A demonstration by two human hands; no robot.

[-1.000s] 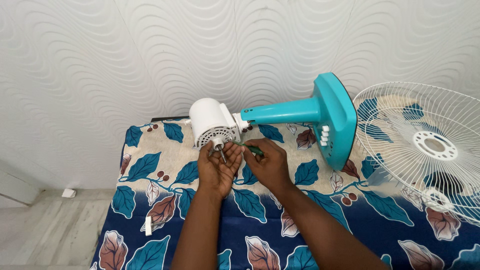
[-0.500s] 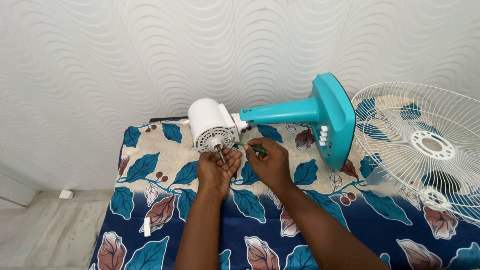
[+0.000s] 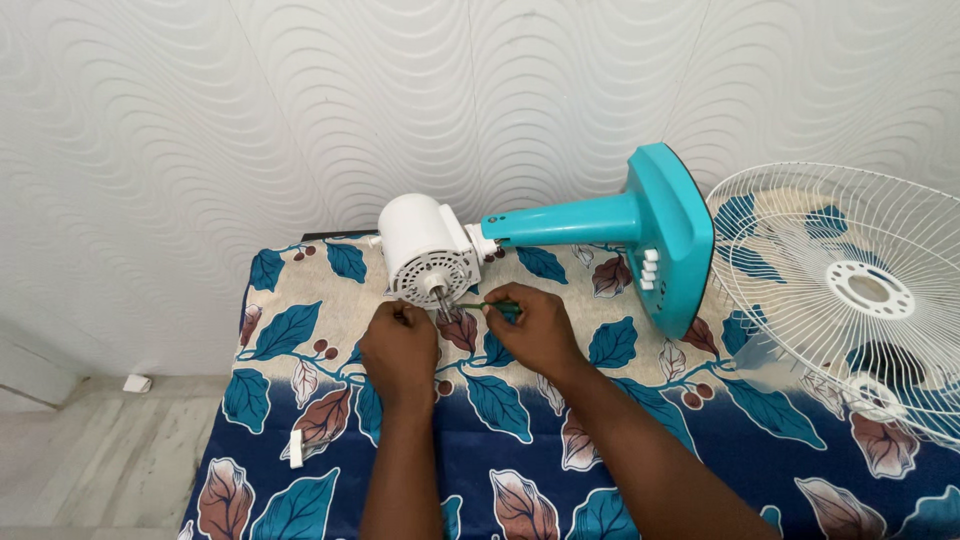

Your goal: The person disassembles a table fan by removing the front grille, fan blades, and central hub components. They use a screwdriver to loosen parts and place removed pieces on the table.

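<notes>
Right of the hands, a white wire guard (image 3: 850, 300) leans; the right hand (image 3: 538, 328) pinches a green screwdriver (image 3: 490, 305) at the white motor (image 3: 425, 248), while the left hand (image 3: 400, 345) is curled shut, contents hidden.

White wire fan guard (image 3: 850, 290) lies off to the right on the leaf-print tablecloth (image 3: 300, 320), wavy textured wall (image 3: 250, 120) behind.
</notes>
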